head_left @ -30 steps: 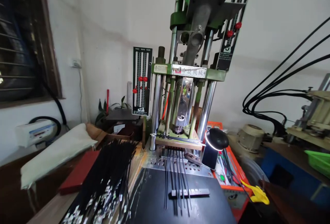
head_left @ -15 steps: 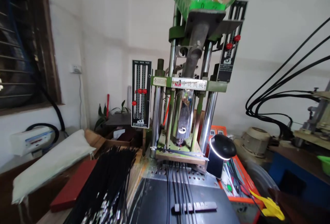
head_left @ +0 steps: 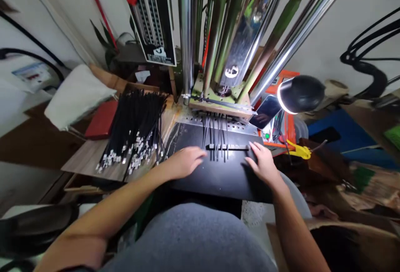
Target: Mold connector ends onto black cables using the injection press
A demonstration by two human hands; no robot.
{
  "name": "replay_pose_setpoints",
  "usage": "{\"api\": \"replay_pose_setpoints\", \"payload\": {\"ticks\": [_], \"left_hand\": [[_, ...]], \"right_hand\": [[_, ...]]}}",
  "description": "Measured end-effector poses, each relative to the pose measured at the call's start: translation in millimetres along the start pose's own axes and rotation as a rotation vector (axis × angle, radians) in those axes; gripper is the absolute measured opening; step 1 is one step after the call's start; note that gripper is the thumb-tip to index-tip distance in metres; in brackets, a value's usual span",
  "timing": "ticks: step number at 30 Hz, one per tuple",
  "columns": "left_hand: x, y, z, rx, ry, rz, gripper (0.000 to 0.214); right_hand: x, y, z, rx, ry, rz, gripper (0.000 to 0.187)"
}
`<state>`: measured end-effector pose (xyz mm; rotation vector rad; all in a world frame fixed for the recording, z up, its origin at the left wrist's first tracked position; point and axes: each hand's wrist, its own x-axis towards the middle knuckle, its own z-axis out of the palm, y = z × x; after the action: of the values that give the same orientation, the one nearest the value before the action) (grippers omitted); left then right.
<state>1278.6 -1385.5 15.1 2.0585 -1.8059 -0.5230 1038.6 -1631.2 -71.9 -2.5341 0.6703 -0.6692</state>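
Note:
My left hand [head_left: 185,161] lies flat on the black work plate [head_left: 218,176], fingers stretched toward the left end of a small metal bar [head_left: 228,147]. At the bar's right end rests my right hand [head_left: 262,164], also flat with fingers apart. Several thin black cables [head_left: 215,132] pass across the bar and run back under the press's mould block [head_left: 218,103]. Neither hand grips anything.
A bundle of black cables with metal ends [head_left: 134,128] lies on the wooden board to the left. A lit black lamp [head_left: 300,94] and an orange control box [head_left: 283,115] stand to the right. Yellow-handled scissors [head_left: 298,151] lie beside the plate. Steel press columns [head_left: 186,30] rise behind.
The camera has tilted sharply down. Both my arms and hands have come into view and now rest on the black plate at either end of the metal bar.

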Motion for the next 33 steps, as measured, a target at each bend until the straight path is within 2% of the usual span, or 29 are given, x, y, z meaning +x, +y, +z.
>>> {"api": "replay_pose_setpoints", "payload": {"ticks": [2, 3, 4, 6, 9, 11, 13, 16, 19, 21, 23, 25, 27, 29, 31, 33], "left_hand": [[42, 4, 14.2, 0.142, 0.081, -0.024, 0.041], [56, 5, 22.3, 0.218, 0.101, -0.040, 0.043], [63, 7, 30.1, 0.284, 0.113, -0.051, 0.044], [57, 7, 43.8, 0.360, 0.127, -0.035, 0.041], [13, 3, 58.7, 0.319, 0.179, 0.048, 0.036], [-23, -1, 62.6, 0.240, 0.250, 0.041, 0.029], [-55, -5, 57.7, 0.168, 0.326, -0.022, 0.028], [-99, -12, 32.3, 0.094, 0.428, -0.164, 0.025], [-147, -23, 2.8, 0.145, 0.519, -0.462, 0.014], [-178, -32, -5.4, 0.203, 0.533, -0.676, 0.022], [-201, -39, -0.9, 0.181, 0.520, -0.811, 0.040], [-212, -45, 11.3, 0.092, 0.518, -0.861, 0.040], [-214, -48, 22.2, 0.012, 0.524, -0.866, 0.030], [-220, -51, 24.1, -0.011, 0.478, -0.862, 0.032], [-236, -54, 12.8, 0.051, 0.380, -0.806, 0.036], [-260, -56, -11.2, 0.180, 0.298, -0.709, 0.028]], "right_hand": [[29, 10, 17, -0.083, -0.016, -0.022, 0.044], [33, 10, 24, -0.092, -0.030, -0.036, 0.039], [32, 7, 29, -0.081, -0.045, -0.060, 0.033], [14, -3, 35, -0.028, -0.076, -0.121, 0.025], [-26, -24, 31, 0.037, -0.128, -0.185, 0.021], [-38, -41, 26, 0.062, -0.207, -0.210, 0.020], [-29, -63, 22, 0.115, -0.371, -0.261, 0.020], [14, -110, 28, 0.204, -0.618, -0.346, 0.023], [61, -172, 57, 0.076, -0.683, -0.375, 0.030], [80, -216, 86, -0.078, -0.682, -0.325, 0.046], [90, -251, 113, -0.176, -0.658, -0.281, 0.061], [97, -274, 135, -0.194, -0.666, -0.287, 0.066], [106, -282, 147, -0.168, -0.729, -0.315, 0.058], [118, -277, 145, -0.143, -0.795, -0.330, 0.036], [126, -261, 129, -0.147, -0.808, -0.335, 0.014], [126, -237, 102, -0.169, -0.775, -0.325, 0.011]]}}
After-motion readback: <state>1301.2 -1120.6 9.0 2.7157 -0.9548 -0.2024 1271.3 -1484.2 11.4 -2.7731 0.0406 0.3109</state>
